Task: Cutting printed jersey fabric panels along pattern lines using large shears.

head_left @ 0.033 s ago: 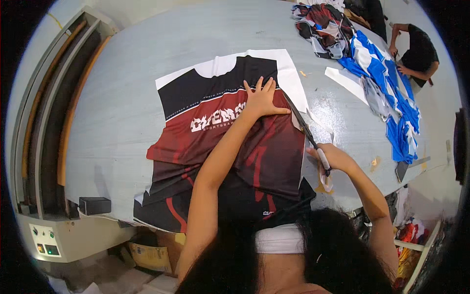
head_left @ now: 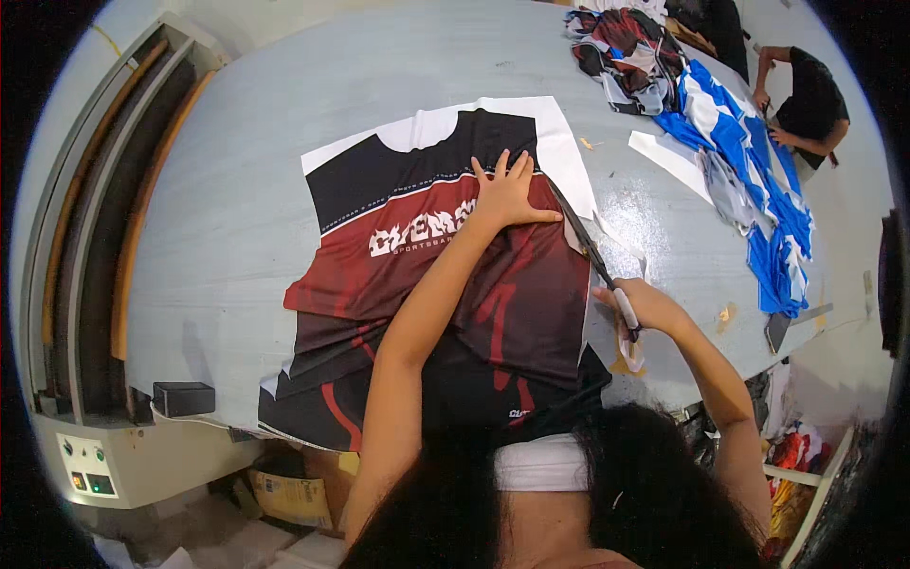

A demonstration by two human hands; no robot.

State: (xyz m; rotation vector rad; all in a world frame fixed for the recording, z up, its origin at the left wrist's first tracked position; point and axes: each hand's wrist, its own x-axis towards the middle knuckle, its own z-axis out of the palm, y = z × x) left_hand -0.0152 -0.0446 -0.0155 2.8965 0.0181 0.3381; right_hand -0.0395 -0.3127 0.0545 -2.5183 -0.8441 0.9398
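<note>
A black and dark red jersey panel (head_left: 408, 275) with white lettering lies spread on the grey table. White backing material (head_left: 562, 133) shows beyond its top and right edges. My left hand (head_left: 507, 199) presses flat on the panel's upper right, fingers spread. At the panel's right side, my right hand (head_left: 649, 305) grips the white-trimmed handles of long dark scissors (head_left: 592, 251). Their blades point up and left along the cloth edge, close to my left thumb. A narrow white strip curls just right of the blades. More black cloth (head_left: 313, 408) lies under the panel's lower part.
Blue and white cloth (head_left: 749, 180) and a heap of dark printed pieces (head_left: 630, 57) lie at the far right. Another person (head_left: 810, 104) works beyond that edge. A small black box (head_left: 184, 398) stands at the near left, beside a long machine (head_left: 95, 228).
</note>
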